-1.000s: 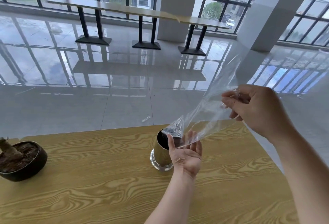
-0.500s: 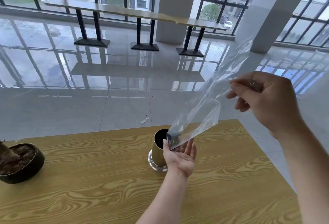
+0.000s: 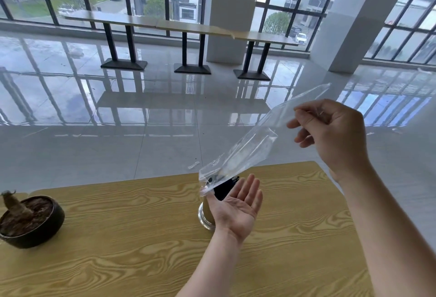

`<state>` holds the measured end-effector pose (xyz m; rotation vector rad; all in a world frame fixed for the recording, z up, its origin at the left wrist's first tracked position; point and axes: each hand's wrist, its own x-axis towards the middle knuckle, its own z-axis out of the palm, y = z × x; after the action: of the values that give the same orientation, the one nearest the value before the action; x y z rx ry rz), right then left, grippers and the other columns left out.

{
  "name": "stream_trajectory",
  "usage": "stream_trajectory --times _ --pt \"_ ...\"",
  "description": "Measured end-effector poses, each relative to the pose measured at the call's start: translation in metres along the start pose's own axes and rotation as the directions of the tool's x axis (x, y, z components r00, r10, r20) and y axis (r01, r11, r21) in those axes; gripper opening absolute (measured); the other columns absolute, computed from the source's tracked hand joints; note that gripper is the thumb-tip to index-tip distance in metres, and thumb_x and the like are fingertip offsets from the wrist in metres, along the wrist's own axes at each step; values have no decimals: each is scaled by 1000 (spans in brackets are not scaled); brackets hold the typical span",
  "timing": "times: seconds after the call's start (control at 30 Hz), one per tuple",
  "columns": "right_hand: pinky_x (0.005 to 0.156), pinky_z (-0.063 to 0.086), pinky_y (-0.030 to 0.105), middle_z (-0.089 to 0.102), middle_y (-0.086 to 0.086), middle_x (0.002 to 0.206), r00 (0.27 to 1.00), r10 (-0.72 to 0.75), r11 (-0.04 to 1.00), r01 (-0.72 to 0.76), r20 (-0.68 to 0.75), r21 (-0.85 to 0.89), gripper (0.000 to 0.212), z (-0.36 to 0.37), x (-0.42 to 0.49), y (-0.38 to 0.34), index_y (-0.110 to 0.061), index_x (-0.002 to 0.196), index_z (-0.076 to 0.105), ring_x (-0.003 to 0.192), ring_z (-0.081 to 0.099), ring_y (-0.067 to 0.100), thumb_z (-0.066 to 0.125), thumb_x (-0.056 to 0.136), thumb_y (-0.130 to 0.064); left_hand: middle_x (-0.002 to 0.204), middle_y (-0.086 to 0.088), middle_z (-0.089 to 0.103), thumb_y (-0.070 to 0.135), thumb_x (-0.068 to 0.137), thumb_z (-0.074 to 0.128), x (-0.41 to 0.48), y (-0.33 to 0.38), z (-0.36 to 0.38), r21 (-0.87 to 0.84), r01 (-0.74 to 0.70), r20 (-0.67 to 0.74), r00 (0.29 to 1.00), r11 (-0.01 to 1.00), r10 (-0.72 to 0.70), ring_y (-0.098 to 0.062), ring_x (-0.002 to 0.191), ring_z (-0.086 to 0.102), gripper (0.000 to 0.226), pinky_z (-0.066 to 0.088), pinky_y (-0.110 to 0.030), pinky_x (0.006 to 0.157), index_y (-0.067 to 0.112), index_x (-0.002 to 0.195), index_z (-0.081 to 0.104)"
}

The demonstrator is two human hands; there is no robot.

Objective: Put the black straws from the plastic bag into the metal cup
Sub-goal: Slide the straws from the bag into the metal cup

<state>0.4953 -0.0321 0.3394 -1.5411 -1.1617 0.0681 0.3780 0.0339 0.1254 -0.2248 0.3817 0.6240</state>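
My right hand [image 3: 335, 131] pinches the upper end of a clear plastic bag [image 3: 247, 150] and holds it up at a slant, its lower mouth over the metal cup [image 3: 204, 214]. The cup stands on the wooden table [image 3: 118, 237], mostly hidden behind my left hand [image 3: 238, 207]. That hand is palm up beside the cup with fingers spread, its thumb touching the bag's lower edge. Black straws [image 3: 224, 189] show as a dark bundle at the cup's mouth, just under the bag. The bag itself looks see-through and nearly empty.
A dark bowl-shaped pot with a stubby plant [image 3: 33, 221] sits at the table's left. The table's far edge runs just behind the cup, with glossy tiled floor beyond. Long tables [image 3: 188, 29] on black pedestals and a white pillar [image 3: 354, 20] stand by the windows.
My right hand has lifted the bag's upper end, so the bag hangs steeper over the cup. My left hand has opened wider, and the black straws now show at the cup's mouth.
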Motion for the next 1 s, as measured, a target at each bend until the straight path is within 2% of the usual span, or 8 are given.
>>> stream_trajectory --times 0.2,0.33,0.53,0.67,0.73,0.83,0.9,1.0 --pt "49 55 28 79 2 80 998 58 996 -58 -3 65 12 -18 -3 11 -29 89 76 55 68 19 68 92 -21 125 -21 70 87 73 47 -9 31 0 24 -81 17 997 996 81 -37 109 71 106 61 -43 74 -3 124 64" --pt "52 57 29 78 8 83 992 99 987 -108 83 121 11 -33 -9 18 -24 94 77 58 70 22 69 93 -16 102 -19 77 48 88 59 -16 69 4 211 -90 0 996 973 92 -31 83 77 62 61 -35 59 1 128 60" --pt "54 58 32 78 13 89 964 116 968 -164 241 189 10 -34 -18 16 -23 94 77 63 70 24 71 86 -22 88 -15 74 26 82 71 -42 132 19 477 -101 -34 990 873 133 -25 63 73 35 60 -30 52 4 108 63" --pt "58 60 33 79 10 97 935 78 958 -166 345 232 12 -14 -21 10 -21 91 77 68 71 23 70 81 -21 78 -8 73 8 83 70 -72 175 33 617 -249 9 951 746 310 -18 62 73 8 52 -19 44 7 90 72" --pt "62 62 34 79 6 104 925 44 962 -142 379 234 14 -3 -22 6 -22 93 78 75 73 24 70 82 -20 81 -7 74 6 79 71 -93 197 35 611 -351 92 922 709 377 -17 68 74 10 49 -17 45 11 86 77" --pt "66 64 39 78 3 110 915 2 962 -112 403 249 18 12 -23 -4 -27 95 80 83 74 27 70 80 -23 86 -3 76 9 76 74 -123 221 29 597 -459 185 877 659 443 -15 77 75 23 47 -16 48 19 97 74" --pt "66 64 39 78 3 110 911 -28 960 -90 411 265 18 18 -23 -11 -28 95 80 83 75 27 70 80 -25 83 -2 75 10 79 72 -135 228 22 644 -442 165 877 625 450 -16 78 76 25 51 -20 49 20 102 74" --pt "65 64 38 78 3 110 909 -65 961 -54 411 272 17 25 -21 -21 -26 96 79 81 75 27 70 81 -25 77 -4 73 2 83 66 -141 226 12 655 -370 109 909 659 402 -18 72 75 26 55 -22 50 16 106 69"
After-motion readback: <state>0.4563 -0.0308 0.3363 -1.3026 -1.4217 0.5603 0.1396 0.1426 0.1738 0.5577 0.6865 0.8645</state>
